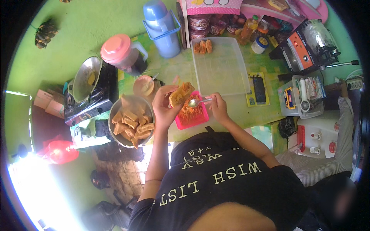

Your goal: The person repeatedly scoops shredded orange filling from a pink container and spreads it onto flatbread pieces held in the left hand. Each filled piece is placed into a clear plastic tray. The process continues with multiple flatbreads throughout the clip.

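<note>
Left hand [163, 107] curled round brown food piece [182, 94]; right hand [219, 109] pinching spoon [193, 102] over pink container [206, 112] of orange shreds [190, 114], near bench's [174, 66] front edge.

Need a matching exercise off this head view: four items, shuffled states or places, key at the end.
Items
1. Metal spoon
2. Square pink tub
3. Round bowl
4. Clear plastic tray

Places/states
A. Heaped with brown fried tofu
B. Three filled pieces sit in its far left corner
C. Held in the right hand
D. Contains orange shredded filling

Pairs: 1-C, 2-D, 3-A, 4-B
</note>
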Tool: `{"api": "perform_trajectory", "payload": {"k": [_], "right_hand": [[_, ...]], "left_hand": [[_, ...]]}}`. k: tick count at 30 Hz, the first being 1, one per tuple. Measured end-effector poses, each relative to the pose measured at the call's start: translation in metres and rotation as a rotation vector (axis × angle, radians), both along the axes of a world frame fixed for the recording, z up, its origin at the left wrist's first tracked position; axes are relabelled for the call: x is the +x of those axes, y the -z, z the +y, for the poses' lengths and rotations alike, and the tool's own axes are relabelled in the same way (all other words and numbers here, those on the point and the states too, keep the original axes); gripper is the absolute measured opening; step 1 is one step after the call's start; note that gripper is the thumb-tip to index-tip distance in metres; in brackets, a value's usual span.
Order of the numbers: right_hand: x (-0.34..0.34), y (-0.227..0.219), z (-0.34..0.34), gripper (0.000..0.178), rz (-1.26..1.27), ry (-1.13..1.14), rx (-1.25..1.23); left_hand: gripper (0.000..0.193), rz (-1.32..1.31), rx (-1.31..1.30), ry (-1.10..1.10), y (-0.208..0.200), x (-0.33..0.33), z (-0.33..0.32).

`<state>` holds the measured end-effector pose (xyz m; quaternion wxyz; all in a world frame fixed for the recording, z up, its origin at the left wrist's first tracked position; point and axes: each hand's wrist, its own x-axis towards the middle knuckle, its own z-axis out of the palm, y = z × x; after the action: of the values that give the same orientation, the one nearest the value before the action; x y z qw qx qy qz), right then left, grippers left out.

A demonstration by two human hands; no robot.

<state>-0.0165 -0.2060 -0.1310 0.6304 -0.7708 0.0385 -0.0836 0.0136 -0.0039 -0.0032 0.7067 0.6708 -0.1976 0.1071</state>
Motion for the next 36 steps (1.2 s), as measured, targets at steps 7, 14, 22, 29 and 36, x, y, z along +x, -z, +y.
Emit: {"api": "perform_trajectory", "payload": {"k": [7,14,22,29,36], "right_hand": [[-0.007,0.032,-0.017,0.010,0.106,-0.026,-0.335],[-0.013,0.036,-0.032,0.011,0.204,-0.142,-0.365],[-0.001,-0.043,-0.025,0.021,0.060,-0.168,-0.260],[0.040,-0.168,-0.003,0.056,-0.186,-0.435,-0.285],[0.072,-0.149,-0.007,0.069,-0.105,-0.515,-0.202]], "left_hand": [[0.038,0.356,-0.439,0.041,0.010,-0.012,0.003],[0.044,0.470,-0.479,0.079,0.028,-0.013,0.009],[0.045,0.526,-0.438,0.115,0.039,-0.007,0.011],[0.050,0.540,-0.332,0.254,0.040,0.017,0.000],[0.066,0.541,-0.396,0.370,0.038,0.049,-0.028]]}}
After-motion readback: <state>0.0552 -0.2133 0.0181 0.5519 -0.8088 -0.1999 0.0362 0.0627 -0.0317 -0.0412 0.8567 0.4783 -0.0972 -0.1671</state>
